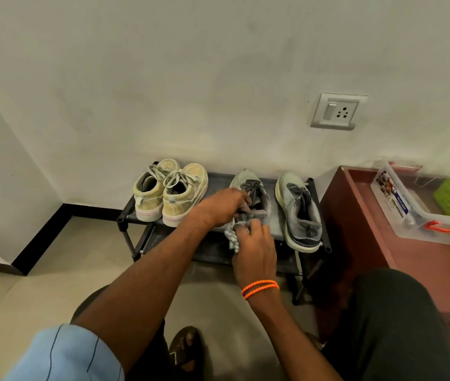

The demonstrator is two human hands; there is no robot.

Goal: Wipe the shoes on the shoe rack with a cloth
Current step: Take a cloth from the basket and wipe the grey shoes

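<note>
R grip (255, 237) pinches cloth (232, 237), rack-front edge.

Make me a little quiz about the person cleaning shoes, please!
1. True or false: the right hand holds the checked cloth.
2. Which shoe does the left hand grip? A) a tan shoe B) the left grey shoe C) the right grey shoe
3. Fill in: all four shoes sit on the top shelf of the black ____.

Key: 1 true; 2 B; 3 shoe rack.
</note>
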